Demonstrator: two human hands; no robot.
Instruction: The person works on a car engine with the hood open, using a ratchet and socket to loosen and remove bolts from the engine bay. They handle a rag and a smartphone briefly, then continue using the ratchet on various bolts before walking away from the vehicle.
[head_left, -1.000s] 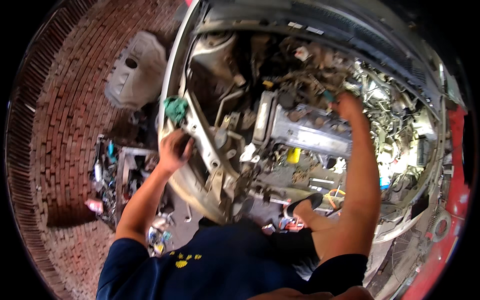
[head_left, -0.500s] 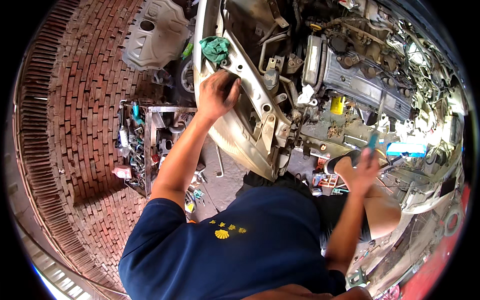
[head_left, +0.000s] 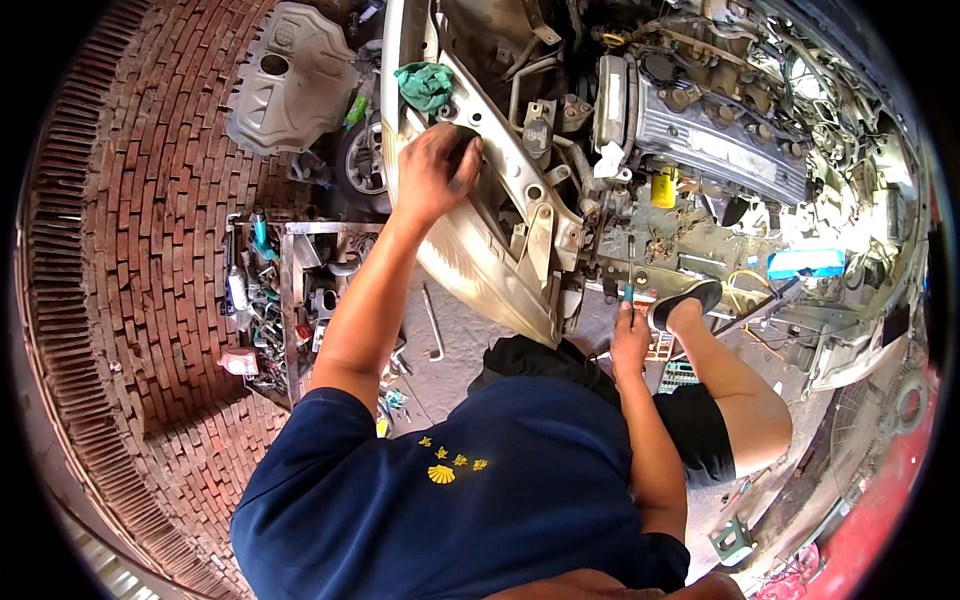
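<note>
My left hand [head_left: 437,172] lies curled over the edge of a beige car fender [head_left: 475,265], its thumb to the right and its fingertips hidden. Just beyond it, a crumpled green rag [head_left: 425,88] sits on the fender. My right hand [head_left: 629,342] is closed round the teal handle of a screwdriver [head_left: 628,294], whose thin shaft points away from me, over the front edge of the engine bay. The shaft's tip touches nothing that I can make out. Further back stands the engine with its ribbed grey cover [head_left: 715,145].
A tool cart [head_left: 290,300] crowded with tools stands left, beside a brick floor. A bent metal bar [head_left: 432,322] lies on the ground. Beyond are a large metal pan [head_left: 290,80] and a wheel [head_left: 362,165]. A blue box [head_left: 806,264] and loose wiring lie to the right.
My right hand has swung left and nearer to my body with the screwdriver, which now shows sharply. My left hand stays on the fender. The view has shifted slightly.
</note>
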